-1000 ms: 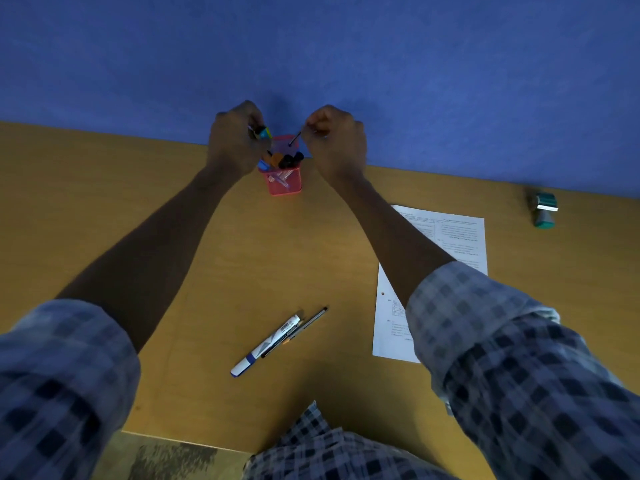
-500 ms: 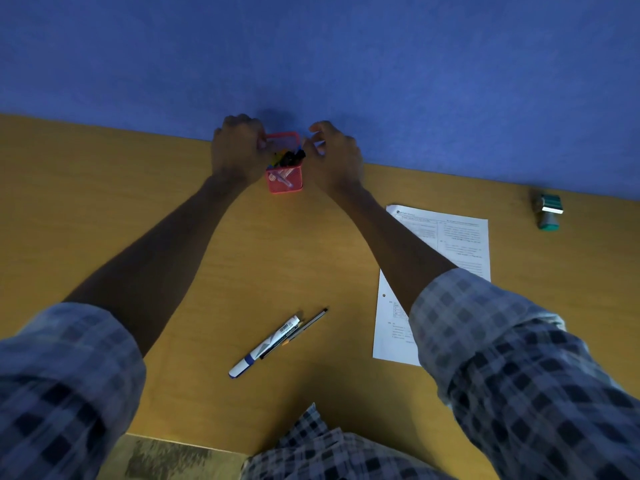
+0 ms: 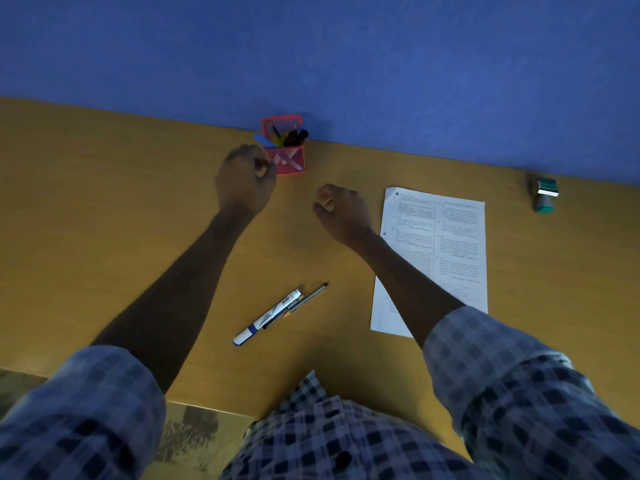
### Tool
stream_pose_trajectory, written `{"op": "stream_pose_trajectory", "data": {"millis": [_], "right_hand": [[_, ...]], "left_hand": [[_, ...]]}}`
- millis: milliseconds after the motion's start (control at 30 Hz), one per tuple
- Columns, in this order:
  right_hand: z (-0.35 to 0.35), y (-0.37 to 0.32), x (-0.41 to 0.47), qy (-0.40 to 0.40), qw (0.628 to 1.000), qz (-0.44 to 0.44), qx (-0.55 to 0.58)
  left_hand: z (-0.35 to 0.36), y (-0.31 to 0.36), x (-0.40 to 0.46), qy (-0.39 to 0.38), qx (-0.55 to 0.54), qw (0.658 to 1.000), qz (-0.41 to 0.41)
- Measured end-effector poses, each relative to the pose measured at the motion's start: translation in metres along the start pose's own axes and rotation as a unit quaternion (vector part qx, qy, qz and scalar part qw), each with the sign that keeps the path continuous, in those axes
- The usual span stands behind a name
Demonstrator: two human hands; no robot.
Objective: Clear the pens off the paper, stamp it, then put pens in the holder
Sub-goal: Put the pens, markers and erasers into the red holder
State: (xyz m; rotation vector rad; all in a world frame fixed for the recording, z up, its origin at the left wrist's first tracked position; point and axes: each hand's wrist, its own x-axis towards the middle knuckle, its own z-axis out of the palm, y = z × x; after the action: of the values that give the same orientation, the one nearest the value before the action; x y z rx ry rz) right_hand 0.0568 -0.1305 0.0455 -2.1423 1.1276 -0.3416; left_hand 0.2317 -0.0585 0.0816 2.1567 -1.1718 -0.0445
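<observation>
A red mesh pen holder (image 3: 292, 164) stands against the blue wall with several pens in it. My left hand (image 3: 244, 183) hovers just left of the holder, fingers curled, holding nothing. My right hand (image 3: 341, 211) is a loose fist, empty, between the holder and the printed paper (image 3: 450, 244). The paper lies flat at the right, my right forearm crossing its lower corner. A white marker with a blue band (image 3: 268, 317) and a thin dark pen (image 3: 304, 301) lie side by side on the desk near me. A green stamp (image 3: 545, 195) sits at the far right.
The wooden desk (image 3: 104, 220) runs up to a blue wall (image 3: 346, 57). Its near edge shows at the bottom left, with patterned floor (image 3: 194, 434) below. My checked sleeves and shirt fill the bottom of the view.
Both hands have left the holder's rim and drawn back toward me, empty. The pens they held a second ago now stand in the holder.
</observation>
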Motion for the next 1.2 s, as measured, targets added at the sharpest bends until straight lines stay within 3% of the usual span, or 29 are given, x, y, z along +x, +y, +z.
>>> {"op": "stream_pose_trajectory", "data": {"millis": [400,533,1000,1200], "right_hand": [[0.02,0.032,-0.068,-0.137,0.99,-0.015,0.007],[0.024,0.036,-0.083,-0.162,0.986,-0.04,-0.004],[0.034,0.038,-0.107,-0.184,0.968,-0.152,-0.082],[0.033,0.036,-0.103,-0.203,0.97,-0.121,-0.061]], "left_hand": [[0.008,-0.031,-0.111,-0.223,-0.01,0.972,-0.071],[0.006,-0.03,-0.14,-0.266,0.001,0.96,-0.088],[-0.02,-0.048,-0.214,-0.261,0.087,0.961,-0.023],[-0.035,-0.066,-0.227,-0.238,0.113,0.964,-0.038]]}}
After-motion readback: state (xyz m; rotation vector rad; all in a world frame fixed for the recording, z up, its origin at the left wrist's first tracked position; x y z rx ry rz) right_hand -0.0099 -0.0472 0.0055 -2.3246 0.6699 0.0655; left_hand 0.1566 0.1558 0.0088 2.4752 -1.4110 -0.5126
